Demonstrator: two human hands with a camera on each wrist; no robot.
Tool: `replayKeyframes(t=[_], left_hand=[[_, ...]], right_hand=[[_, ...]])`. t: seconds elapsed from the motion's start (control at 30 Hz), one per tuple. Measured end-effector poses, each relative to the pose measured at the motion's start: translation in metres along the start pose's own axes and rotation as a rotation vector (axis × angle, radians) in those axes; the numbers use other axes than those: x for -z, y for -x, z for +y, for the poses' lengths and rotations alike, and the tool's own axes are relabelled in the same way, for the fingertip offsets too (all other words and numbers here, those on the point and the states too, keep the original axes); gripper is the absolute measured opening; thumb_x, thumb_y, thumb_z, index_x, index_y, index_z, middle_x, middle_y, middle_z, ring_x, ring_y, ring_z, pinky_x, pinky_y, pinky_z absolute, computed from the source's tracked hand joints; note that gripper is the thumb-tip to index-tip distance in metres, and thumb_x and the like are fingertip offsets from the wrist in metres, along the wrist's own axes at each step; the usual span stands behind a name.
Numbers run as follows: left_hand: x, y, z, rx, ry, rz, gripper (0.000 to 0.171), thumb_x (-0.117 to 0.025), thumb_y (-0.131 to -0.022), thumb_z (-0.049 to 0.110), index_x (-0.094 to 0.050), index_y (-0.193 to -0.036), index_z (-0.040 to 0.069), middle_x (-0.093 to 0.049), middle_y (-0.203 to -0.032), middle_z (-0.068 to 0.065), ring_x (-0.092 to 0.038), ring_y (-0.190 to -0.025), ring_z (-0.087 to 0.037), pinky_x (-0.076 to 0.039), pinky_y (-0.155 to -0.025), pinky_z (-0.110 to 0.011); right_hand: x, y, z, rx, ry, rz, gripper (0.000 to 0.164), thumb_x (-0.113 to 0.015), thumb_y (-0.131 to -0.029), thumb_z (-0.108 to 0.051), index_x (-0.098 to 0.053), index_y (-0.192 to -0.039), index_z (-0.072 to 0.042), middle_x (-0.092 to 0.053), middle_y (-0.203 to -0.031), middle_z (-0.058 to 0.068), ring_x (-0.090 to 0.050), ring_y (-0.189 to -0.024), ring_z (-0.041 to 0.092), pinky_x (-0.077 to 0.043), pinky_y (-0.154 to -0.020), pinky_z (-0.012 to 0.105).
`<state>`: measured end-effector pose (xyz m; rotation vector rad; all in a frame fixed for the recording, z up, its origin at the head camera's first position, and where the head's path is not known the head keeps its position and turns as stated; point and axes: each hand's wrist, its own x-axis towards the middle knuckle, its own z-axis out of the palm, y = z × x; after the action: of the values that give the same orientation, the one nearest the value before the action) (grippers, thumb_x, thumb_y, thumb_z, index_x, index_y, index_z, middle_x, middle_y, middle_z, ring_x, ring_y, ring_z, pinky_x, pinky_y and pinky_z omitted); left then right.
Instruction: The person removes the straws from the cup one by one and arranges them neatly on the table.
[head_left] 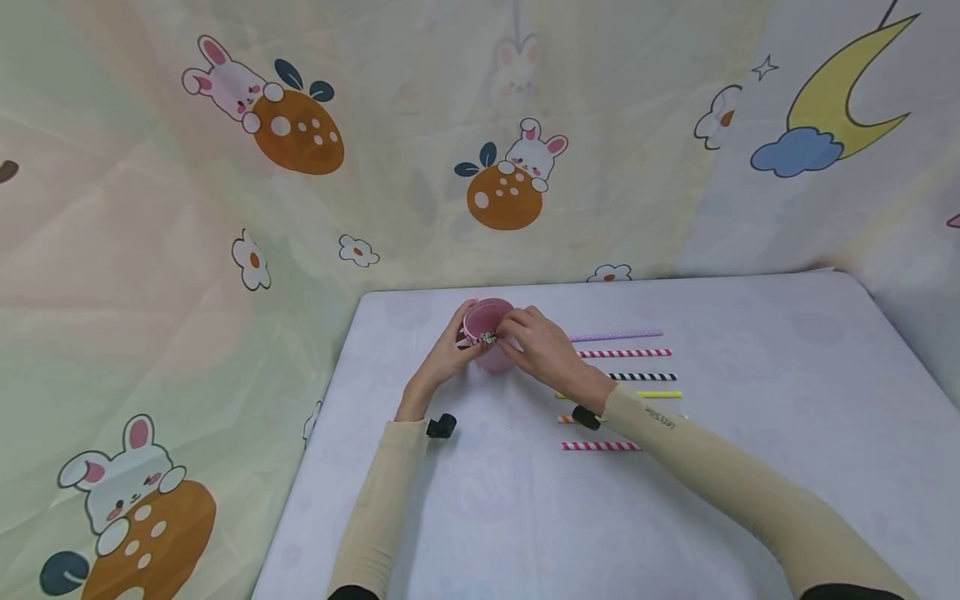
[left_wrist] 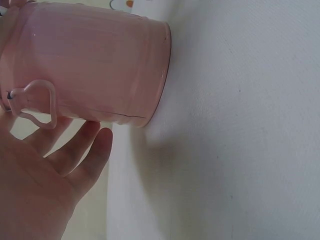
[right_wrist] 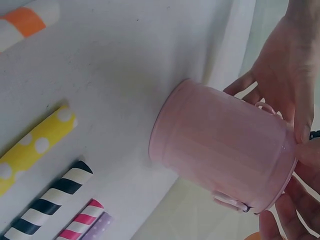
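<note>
A pink metal pail (head_left: 495, 360) with small looped side handles stands mouth up, its base right at the white tabletop. My left hand (head_left: 446, 360) holds it from the left, thumb at the front rim and fingers around the side. In the left wrist view, a looped handle (left_wrist: 37, 102) shows above the left hand (left_wrist: 40, 185). My right hand (head_left: 538, 343) bends its fingers over the pail's right rim. Between the two thumbs is a small black-and-white patterned piece (head_left: 488, 337), mostly covered; the right fingertips pinch at it.
Several patterned paper straws lie in a row right of the pail: purple (head_left: 622, 336), pink-striped (head_left: 630, 353), black-striped (head_left: 648, 377), yellow dotted (head_left: 660, 394), orange-striped (head_left: 566, 419) and another pink-striped one (head_left: 596, 447). A printed cloth (head_left: 405, 208) hangs behind the table.
</note>
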<state>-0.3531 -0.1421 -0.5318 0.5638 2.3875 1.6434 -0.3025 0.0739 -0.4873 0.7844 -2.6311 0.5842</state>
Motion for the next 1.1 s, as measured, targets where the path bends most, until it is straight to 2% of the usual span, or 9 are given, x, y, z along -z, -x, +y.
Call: replayKeyframes(t=[0.17, 0.43, 0.5, 0.73, 1.1], left_hand=[[0.000, 0.000, 0.000, -0.002, 0.006, -0.001, 0.088, -0.074, -0.090, 0.021, -0.022, -0.160, 0.028, -0.040, -0.156, -0.004, -0.046, -0.138, -0.033, -0.042, -0.112, -0.054], [0.001, 0.000, 0.001, 0.036, 0.014, -0.015, 0.088, -0.074, -0.091, 0.023, -0.020, -0.160, 0.033, -0.037, -0.159, -0.005, -0.042, -0.143, -0.033, -0.038, -0.114, -0.054], [0.001, 0.000, 0.005, 0.046, 0.018, -0.027, 0.089, -0.073, -0.092, 0.022, -0.018, -0.161, 0.031, -0.035, -0.160, -0.007, -0.039, -0.144, -0.035, -0.037, -0.115, -0.055], [0.005, 0.010, 0.032, 0.045, 0.017, -0.072, 0.090, -0.072, -0.092, 0.018, -0.016, -0.162, 0.017, -0.034, -0.160, -0.012, -0.040, -0.144, -0.036, -0.039, -0.114, -0.055], [0.006, 0.013, 0.038, 0.068, 0.005, -0.070, 0.087, -0.072, -0.093, 0.020, -0.018, -0.161, 0.023, -0.033, -0.161, -0.010, -0.038, -0.145, -0.036, -0.036, -0.116, -0.054]], right_hand=[[-0.001, 0.000, -0.001, 0.019, 0.013, -0.007, 0.028, -0.074, -0.093, -0.023, -0.068, -0.119, -0.014, -0.066, -0.124, 0.004, -0.057, -0.111, 0.021, -0.054, -0.100, 0.035], [0.000, 0.000, -0.001, 0.054, 0.007, -0.015, 0.029, -0.074, -0.093, -0.023, -0.069, -0.121, -0.016, -0.066, -0.123, 0.003, -0.057, -0.112, 0.020, -0.053, -0.102, 0.036], [0.000, -0.001, 0.000, 0.059, 0.008, -0.023, 0.029, -0.074, -0.093, -0.022, -0.068, -0.121, -0.016, -0.066, -0.123, 0.003, -0.057, -0.113, 0.021, -0.052, -0.102, 0.037], [0.001, -0.003, 0.003, 0.069, -0.011, -0.067, 0.030, -0.073, -0.094, -0.019, -0.066, -0.123, -0.017, -0.064, -0.127, 0.003, -0.057, -0.114, 0.021, -0.052, -0.104, 0.037], [0.004, -0.008, 0.010, 0.107, -0.047, -0.093, 0.031, -0.073, -0.093, -0.018, -0.068, -0.123, -0.016, -0.064, -0.129, 0.005, -0.059, -0.115, 0.022, -0.052, -0.103, 0.039]])
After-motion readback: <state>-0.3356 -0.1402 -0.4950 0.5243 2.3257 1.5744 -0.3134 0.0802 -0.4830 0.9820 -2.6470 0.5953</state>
